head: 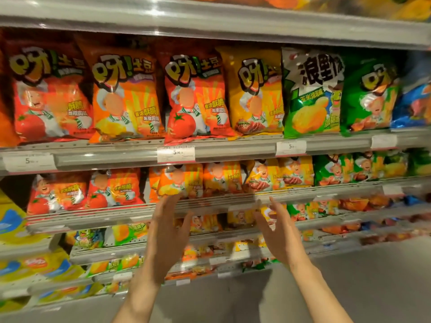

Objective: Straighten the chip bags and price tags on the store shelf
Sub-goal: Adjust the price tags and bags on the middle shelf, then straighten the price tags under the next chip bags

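— So, where are the hands?
— Both are raised before the second shelf's front edge (210, 201); the left hand (166, 231) and right hand (278, 231) have fingers spread wide, holding nothing.
— And the chip bags?
— An orange chip bag (179, 180) stands just above the left fingertips; a price tag (176, 154) hangs on the upper shelf's front edge.

Chip bags (196, 99) stand side by side on the shelf (233, 149); price tags (176, 154) sit along its front edge below them.
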Demonstrator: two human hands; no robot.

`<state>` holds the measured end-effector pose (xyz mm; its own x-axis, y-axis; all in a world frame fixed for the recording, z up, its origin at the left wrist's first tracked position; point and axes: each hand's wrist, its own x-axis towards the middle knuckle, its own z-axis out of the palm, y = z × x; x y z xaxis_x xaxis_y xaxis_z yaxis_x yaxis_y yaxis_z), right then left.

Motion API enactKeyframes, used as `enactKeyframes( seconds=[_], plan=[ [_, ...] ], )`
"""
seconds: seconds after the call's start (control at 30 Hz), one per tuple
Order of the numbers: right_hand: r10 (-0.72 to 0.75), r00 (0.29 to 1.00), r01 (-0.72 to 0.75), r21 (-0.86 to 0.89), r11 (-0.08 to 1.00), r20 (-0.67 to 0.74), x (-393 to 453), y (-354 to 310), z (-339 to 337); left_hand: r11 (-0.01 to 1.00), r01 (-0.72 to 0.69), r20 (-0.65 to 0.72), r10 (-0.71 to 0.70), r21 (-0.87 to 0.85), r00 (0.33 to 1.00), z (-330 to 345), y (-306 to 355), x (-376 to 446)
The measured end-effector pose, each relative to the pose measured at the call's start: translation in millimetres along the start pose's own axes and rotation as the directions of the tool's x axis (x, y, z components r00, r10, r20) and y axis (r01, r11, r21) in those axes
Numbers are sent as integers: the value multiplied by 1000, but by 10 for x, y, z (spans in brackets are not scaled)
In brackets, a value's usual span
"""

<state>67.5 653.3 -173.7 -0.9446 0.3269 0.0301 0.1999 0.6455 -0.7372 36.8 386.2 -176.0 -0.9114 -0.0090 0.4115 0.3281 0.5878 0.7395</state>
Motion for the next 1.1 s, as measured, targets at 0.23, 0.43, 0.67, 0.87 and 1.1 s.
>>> enactKeyframes(
  seconds=[0.23,0.43,0.67,0.87,1.1],
  plan=[
    [-52,999,52,-38,998,8,481,661,-800,991,99,-62,-94,90,994,641,561,-35],
    [-162,987,159,-110,981,-21,1142,1004,-1576,971,7,-60,8,238,998,1059,1233,326],
    [-471,854,430,-212,878,-221,1738,757,-1970,863,-229,9,252,450,968,1255,1669,834],
    [-804,549,780,-205,591,-229,1866,295,-1669,739,-454,135,451,498,882,1382,1672,1224],
    [-796,562,768,-216,603,-225,1910,209,-1454,760,-473,127,470,445,874,1385,1554,1397]
  ],
)
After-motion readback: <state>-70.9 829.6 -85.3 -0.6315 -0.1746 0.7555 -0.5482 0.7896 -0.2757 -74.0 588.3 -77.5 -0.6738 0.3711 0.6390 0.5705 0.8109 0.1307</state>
